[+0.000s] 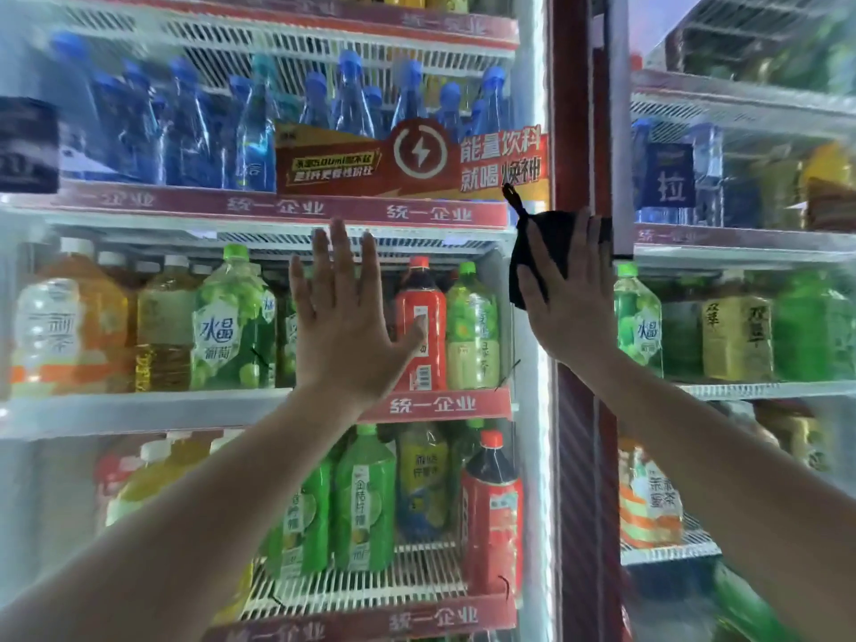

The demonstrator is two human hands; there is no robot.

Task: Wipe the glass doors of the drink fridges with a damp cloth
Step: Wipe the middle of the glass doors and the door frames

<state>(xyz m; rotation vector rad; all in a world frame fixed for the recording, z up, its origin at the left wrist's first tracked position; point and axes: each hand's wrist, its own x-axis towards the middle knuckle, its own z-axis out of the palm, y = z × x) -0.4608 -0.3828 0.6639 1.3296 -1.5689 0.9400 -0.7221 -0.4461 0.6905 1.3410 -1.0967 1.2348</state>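
- The left hand (345, 326) is laid flat on the left fridge's glass door (185, 419), fingers (338, 243) spread.
- A black cloth (551, 238) is pressed against that door's right edge by the right hand (567, 308), fingers straight.
- A red banner (417, 159) is seen just above the cloth; bottles (231, 317) are shelved behind the glass.

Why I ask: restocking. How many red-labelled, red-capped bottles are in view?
2. One red-labelled bottle behind the thumb of the left hand; another red-labelled bottle on the shelf below, right end. Others may be hidden or blurred.
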